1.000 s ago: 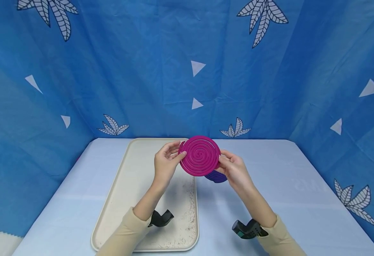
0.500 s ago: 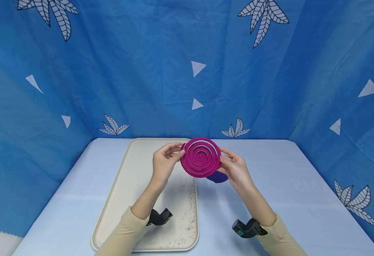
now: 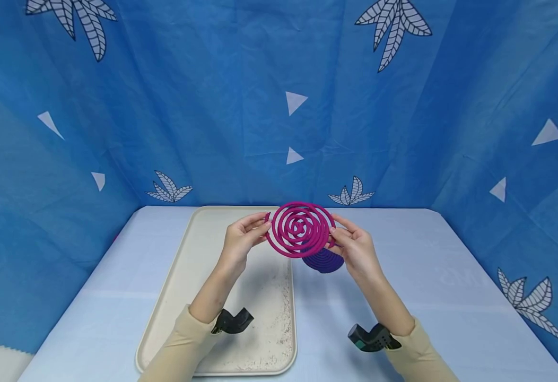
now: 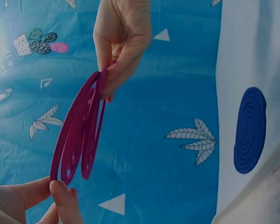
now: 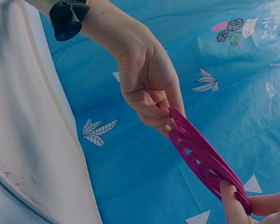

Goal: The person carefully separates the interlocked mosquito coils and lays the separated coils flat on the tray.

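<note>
Head view: left hand (image 3: 238, 239) and right hand (image 3: 359, 252) pinch the coil (image 3: 299, 228) at opposite sides, above the tabletop (image 3: 393, 276), short of its far edge. Coil could tangle on uneven pull, or drop if pinches slip.

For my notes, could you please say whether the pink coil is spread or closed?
Spread: the pink coil shows gaps between turns.

A magenta spiral disc (image 3: 299, 229), coils parted, hangs between fingers (image 3: 259, 230) at opposite edges.
</note>
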Tool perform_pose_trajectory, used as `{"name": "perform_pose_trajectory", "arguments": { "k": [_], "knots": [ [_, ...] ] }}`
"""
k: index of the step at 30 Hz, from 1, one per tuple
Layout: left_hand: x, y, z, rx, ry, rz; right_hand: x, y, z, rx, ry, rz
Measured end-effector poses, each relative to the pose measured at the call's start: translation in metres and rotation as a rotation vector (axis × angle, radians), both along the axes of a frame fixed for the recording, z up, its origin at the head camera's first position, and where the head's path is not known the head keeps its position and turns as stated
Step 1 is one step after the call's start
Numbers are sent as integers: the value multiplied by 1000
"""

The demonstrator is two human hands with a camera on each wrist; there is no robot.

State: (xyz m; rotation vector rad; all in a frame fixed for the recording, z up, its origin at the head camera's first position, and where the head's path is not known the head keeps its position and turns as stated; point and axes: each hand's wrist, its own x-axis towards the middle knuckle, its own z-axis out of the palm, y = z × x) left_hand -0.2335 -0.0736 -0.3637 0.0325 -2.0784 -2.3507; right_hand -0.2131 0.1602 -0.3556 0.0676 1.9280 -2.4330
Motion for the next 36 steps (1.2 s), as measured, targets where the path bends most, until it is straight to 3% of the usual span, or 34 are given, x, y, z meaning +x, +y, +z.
{"name": "perform_pose_trajectory", "arguments": {
  "k": [6,14,20,36],
  "knots": [
    [0,0,0,-25,0,1,-2,1,-2,3,11,-22],
    [0,-1,-2,30,40,31,-6,1,-8,-29,13,-92],
    [-3,-8,-1,46,59,77,-9,6,-7,-115,-22,-139],
    [-13,-29,2,78,16,155,-11,24,6,-234,-52,-228]
  ]
}}
